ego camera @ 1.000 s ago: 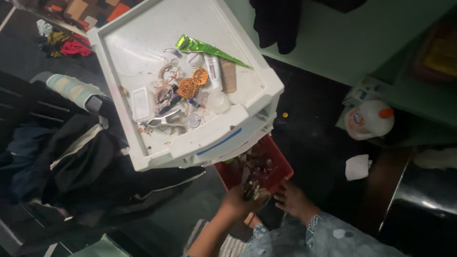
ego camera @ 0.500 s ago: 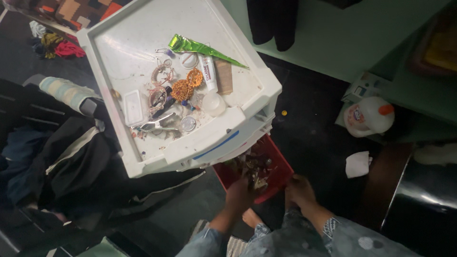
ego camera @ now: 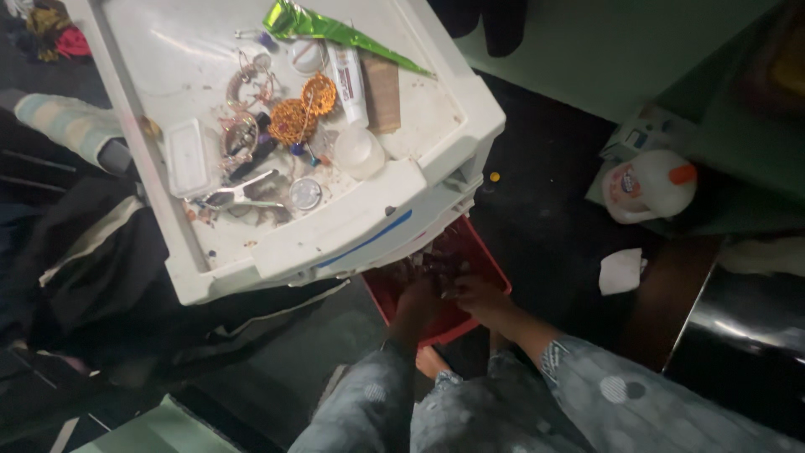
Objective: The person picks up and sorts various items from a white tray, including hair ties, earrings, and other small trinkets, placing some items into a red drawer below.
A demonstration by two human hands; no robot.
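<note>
Head view: we find both hands inside the red drawer (ego camera: 490, 270), pulled out at 6 o'clock below the white drawer unit (ego camera: 436, 180). Our left hand (ego camera: 417, 304) and right hand (ego camera: 479, 295) rest among small dark items; whether the fingers are closed on anything we cannot tell. Round orange earrings (ego camera: 303, 107) lie on the unit's top. A white glue bottle (ego camera: 650, 186) lies at 3 o'clock.

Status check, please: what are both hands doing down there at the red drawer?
Left hand and right hand both inside the red drawer, among small dark items; grip unclear. White cabinet top overhangs the drawer's back.
</note>
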